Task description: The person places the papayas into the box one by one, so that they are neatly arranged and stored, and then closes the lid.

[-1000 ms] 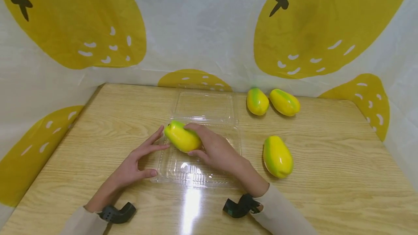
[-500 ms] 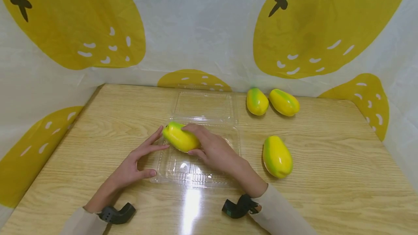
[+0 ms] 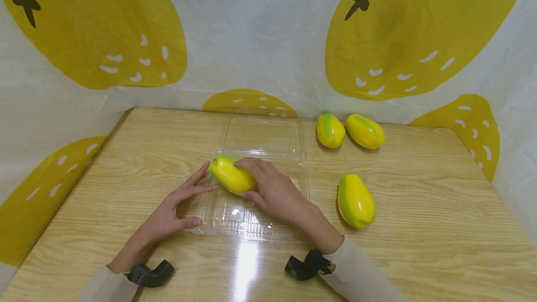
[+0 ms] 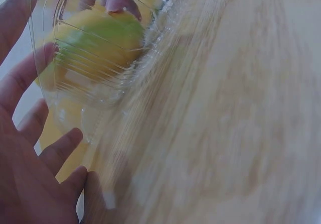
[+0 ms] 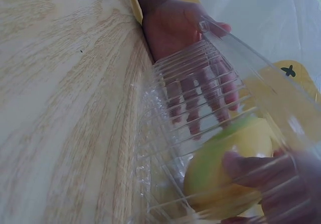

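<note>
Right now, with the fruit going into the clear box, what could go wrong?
The clear box is light, and the left hand only touches its side, so it may slide. The fruit held by the right hand sits near the box's left wall and could roll against it. The open lid lies flat behind and may get bumped.

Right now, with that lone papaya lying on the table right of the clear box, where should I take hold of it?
Grip the papaya across its wide middle, from above. It lies flat on the table, long axis toward you, with both flanks free and the box well apart.
</note>
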The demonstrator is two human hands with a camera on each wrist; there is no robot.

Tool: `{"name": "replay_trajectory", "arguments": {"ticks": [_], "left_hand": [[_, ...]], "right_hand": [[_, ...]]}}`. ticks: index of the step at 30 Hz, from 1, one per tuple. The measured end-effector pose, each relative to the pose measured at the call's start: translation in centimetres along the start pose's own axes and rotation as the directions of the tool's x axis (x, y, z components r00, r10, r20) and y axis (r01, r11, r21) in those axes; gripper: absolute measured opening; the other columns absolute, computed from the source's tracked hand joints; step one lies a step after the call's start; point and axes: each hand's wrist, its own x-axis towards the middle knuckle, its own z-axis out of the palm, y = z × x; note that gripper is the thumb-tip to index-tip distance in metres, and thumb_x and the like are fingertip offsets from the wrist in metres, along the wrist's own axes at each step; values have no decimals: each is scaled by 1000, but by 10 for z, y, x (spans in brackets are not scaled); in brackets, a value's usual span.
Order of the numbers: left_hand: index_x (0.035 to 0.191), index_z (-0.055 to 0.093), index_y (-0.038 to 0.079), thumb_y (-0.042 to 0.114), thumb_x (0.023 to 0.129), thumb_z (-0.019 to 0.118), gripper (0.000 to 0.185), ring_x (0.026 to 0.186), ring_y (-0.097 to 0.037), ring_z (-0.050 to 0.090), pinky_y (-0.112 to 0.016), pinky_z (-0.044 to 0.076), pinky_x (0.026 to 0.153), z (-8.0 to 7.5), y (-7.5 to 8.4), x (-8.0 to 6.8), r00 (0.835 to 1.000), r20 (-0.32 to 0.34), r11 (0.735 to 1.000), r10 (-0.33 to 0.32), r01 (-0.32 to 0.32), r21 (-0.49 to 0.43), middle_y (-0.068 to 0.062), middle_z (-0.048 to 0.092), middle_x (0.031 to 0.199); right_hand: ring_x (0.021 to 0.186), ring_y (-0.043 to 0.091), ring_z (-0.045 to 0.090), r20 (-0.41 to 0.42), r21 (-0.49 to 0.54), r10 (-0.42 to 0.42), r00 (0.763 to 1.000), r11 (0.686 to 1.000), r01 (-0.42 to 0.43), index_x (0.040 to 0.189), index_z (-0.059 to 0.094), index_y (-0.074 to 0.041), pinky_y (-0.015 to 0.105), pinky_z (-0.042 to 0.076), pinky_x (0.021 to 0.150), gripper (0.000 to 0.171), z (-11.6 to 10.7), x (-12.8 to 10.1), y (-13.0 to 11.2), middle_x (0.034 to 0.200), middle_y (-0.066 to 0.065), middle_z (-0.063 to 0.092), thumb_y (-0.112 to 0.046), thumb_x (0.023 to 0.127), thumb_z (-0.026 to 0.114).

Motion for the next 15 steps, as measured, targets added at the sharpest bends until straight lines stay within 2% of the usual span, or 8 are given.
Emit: {"name": "replay_trajectory", "arguments": {"ticks": [3,8,10,15], "left_hand": [[134,54,6,18,75,77,65,143,-37,15,-35,11,114,0,0,1,1000,1,1000,6,-6,-3,-18,14,157],[135,54,7,22,77,77,64,142,-37,16,-33,12,114,0,1,1,1000,1,1000,7,-7,3,-18,14,157],[135,54,7,23,78,76,64,142,-36,17,-38,12,114,0,1,1,1000,1,1000,3,-3,4,-18,14,157],[135,54,8,20,76,77,64,142,-35,17,-67,12,104,0,3,1,1000,-4,1000,-16,16,3,-17,14,158]], "right_hand": [[127,13,42,-6,-3,-1,1000,1000,1,142,35,-27,37,43,99,63,-1,0,0,143,-5,40,-28,89,69],[127,13,42,-7,-2,-3,1000,1000,3,142,36,-26,37,42,99,62,-1,0,0,143,-4,41,-27,89,69],[127,13,43,-8,0,-1,1000,1000,1,142,36,-26,36,43,99,62,-1,0,0,143,-4,41,-27,90,68],[127,14,43,-10,3,-5,1000,1000,5,143,35,-27,37,42,99,61,-1,-1,0,143,-2,41,-26,91,67]]}}
